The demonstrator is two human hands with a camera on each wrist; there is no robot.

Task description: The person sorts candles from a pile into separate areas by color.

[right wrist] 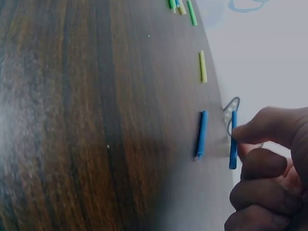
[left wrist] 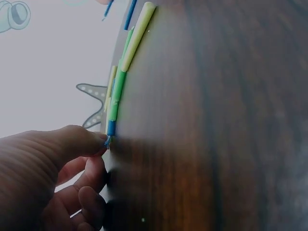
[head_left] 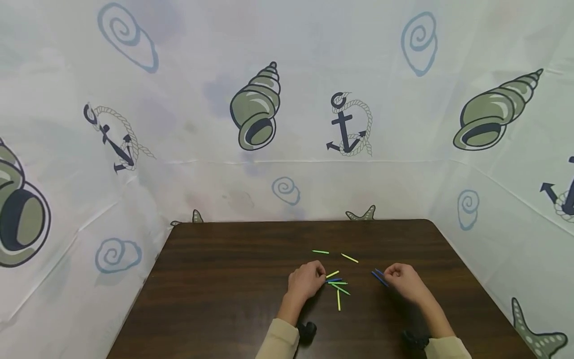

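My left hand (head_left: 306, 280) pinches the end of a blue stick (left wrist: 111, 128) between thumb and fingertip, low over the table. This stick lies in a small fan with a short yellow stick (head_left: 333, 274), two green sticks (head_left: 342, 290) and a yellow-green stick (head_left: 338, 300) pointing toward me. On the right, my right hand (head_left: 405, 280) grips a second blue stick (right wrist: 234, 149) by its middle, between thumb and index finger, with the other fingers curled. Beside it, a third blue stick (right wrist: 202, 134) lies on the table, nearly parallel to the held one.
Farther back on the dark wooden table (head_left: 233, 289) lie a green stick (head_left: 320, 252) and a yellow stick (head_left: 350, 258). A white cloth (head_left: 305, 189) printed with shells and anchors hangs behind the table and along its sides.
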